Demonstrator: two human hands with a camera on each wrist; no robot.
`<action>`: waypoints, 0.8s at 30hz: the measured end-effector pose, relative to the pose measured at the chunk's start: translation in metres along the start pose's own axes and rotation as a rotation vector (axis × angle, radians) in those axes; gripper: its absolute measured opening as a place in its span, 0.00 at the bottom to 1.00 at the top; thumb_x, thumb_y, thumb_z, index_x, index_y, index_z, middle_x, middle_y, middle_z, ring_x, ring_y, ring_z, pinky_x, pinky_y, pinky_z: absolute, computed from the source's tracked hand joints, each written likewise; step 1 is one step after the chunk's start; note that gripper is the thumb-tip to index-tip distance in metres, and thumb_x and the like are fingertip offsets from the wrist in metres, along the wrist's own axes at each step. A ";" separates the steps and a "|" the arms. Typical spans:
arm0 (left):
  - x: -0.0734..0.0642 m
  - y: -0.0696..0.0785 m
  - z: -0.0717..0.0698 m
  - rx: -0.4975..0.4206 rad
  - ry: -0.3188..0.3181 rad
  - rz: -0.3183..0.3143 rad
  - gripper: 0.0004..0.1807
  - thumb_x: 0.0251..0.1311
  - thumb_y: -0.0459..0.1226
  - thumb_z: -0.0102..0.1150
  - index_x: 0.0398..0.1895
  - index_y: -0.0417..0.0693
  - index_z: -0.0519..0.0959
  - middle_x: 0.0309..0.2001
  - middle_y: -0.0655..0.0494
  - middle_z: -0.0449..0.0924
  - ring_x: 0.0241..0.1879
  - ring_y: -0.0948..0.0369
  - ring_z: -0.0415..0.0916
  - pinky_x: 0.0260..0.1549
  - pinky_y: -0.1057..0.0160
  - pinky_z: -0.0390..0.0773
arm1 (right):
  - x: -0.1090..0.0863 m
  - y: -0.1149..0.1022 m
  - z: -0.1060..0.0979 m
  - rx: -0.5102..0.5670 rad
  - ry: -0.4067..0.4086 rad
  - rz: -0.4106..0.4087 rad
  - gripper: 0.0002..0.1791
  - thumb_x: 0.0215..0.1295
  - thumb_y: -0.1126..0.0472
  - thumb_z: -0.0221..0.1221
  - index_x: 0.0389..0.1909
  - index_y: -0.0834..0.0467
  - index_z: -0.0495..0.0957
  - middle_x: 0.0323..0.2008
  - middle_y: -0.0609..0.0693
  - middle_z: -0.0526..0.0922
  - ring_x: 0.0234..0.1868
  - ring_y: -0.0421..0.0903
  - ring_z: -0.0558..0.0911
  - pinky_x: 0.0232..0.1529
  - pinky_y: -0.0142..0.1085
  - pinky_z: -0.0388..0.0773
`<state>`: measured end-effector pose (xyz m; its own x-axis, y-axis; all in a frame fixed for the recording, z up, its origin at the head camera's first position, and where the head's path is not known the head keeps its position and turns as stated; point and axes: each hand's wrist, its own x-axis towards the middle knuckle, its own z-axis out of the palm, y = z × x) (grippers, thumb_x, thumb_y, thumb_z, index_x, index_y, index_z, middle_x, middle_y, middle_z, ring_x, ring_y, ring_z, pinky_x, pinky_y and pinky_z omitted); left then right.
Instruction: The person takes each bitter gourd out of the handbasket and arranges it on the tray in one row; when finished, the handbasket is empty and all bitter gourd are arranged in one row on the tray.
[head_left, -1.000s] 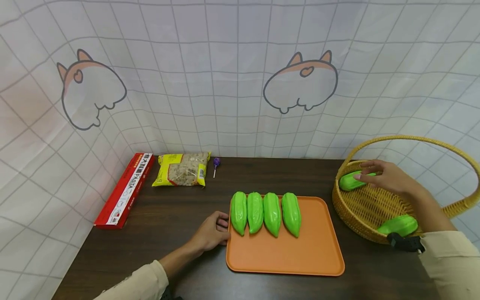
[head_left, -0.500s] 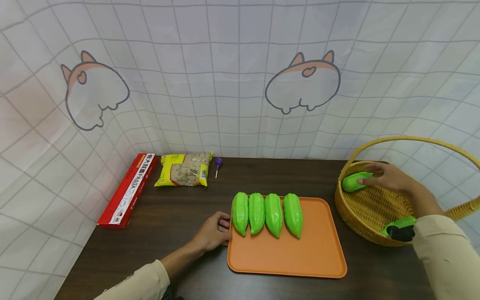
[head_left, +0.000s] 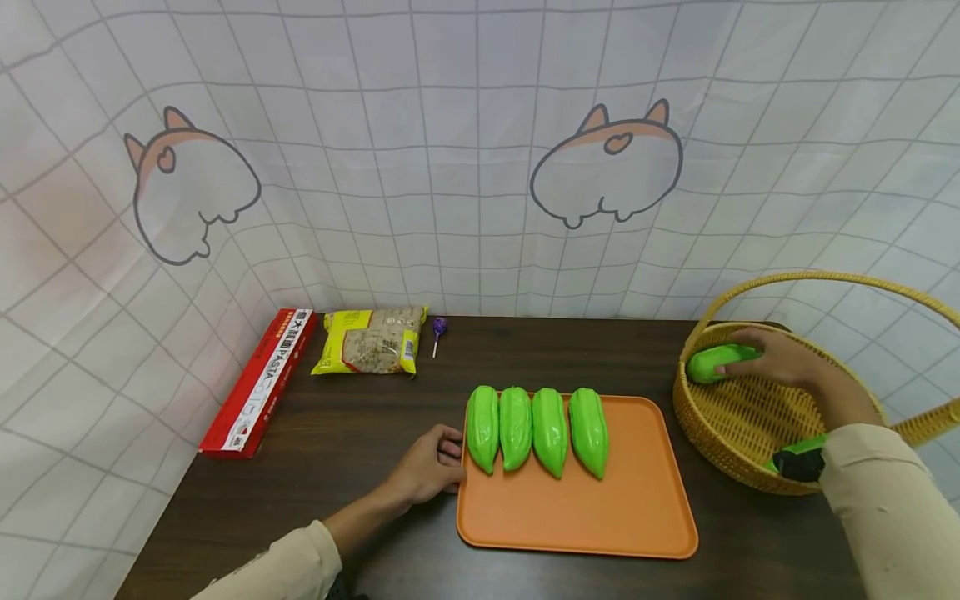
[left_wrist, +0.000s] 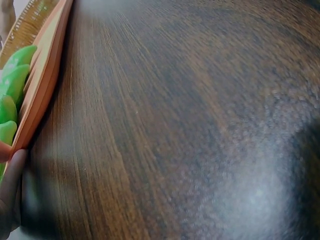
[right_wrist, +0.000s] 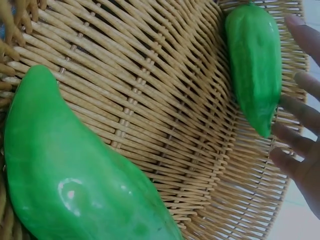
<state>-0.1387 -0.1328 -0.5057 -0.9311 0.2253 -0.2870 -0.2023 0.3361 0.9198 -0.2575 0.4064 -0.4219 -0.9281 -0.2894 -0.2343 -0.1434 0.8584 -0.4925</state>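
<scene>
My left hand point(head_left: 426, 468) grips the left rim of an orange tray point(head_left: 577, 521). In the left wrist view its fingertips meet at the tray's edge. Several glossy green peppers point(head_left: 550, 433) lie side by side on the tray's far left part, tips toward me. My right hand point(head_left: 783, 360) reaches into a wicker basket point(head_left: 723, 446), over a green pepper point(head_left: 716, 364) at its far left. The right wrist view shows the fingers spread close beside that pepper point(right_wrist: 255, 65). Another pepper point(right_wrist: 75, 170) lies at the basket's near side, partly hidden in the head view by my wrist strap.
A red pasta box point(head_left: 258, 383) lies at the left, with a yellow bag of dry food point(head_left: 371, 340) and a purple lollipop point(head_left: 439, 326) at the back. The basket's tall handle point(head_left: 832, 279) arches over the right side. A white checked curtain point(head_left: 420, 192) hangs behind the dark table point(head_left: 360, 433).
My right hand has lowered over the far pepper in the basket, and its wrist now covers much of the near one. The left hand stays at the tray's rim. The head view shifted slightly.
</scene>
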 end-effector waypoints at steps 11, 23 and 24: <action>0.001 -0.003 -0.001 -0.016 -0.011 0.024 0.33 0.46 0.26 0.64 0.61 0.33 0.70 0.46 0.42 0.73 0.38 0.58 0.78 0.30 0.60 0.88 | -0.002 0.006 0.002 -0.091 -0.031 0.027 0.47 0.66 0.43 0.62 0.68 0.76 0.60 0.63 0.83 0.64 0.61 0.81 0.65 0.50 0.68 0.75; 0.000 -0.002 -0.002 -0.012 -0.013 0.023 0.33 0.46 0.26 0.65 0.60 0.33 0.70 0.46 0.42 0.74 0.38 0.58 0.78 0.30 0.60 0.88 | 0.002 -0.003 -0.002 -0.103 -0.025 -0.003 0.45 0.66 0.44 0.63 0.68 0.75 0.63 0.65 0.80 0.64 0.62 0.80 0.65 0.53 0.70 0.72; 0.000 -0.002 -0.002 -0.010 -0.011 0.023 0.33 0.46 0.26 0.65 0.60 0.33 0.70 0.46 0.42 0.74 0.38 0.58 0.78 0.30 0.60 0.88 | 0.002 -0.004 -0.002 -0.106 -0.029 -0.004 0.44 0.65 0.44 0.63 0.68 0.75 0.64 0.65 0.80 0.64 0.61 0.81 0.65 0.53 0.70 0.72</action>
<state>-0.1388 -0.1352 -0.5073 -0.9320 0.2428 -0.2690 -0.1843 0.3217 0.9287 -0.2598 0.4029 -0.4188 -0.9175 -0.3032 -0.2574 -0.1837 0.8970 -0.4020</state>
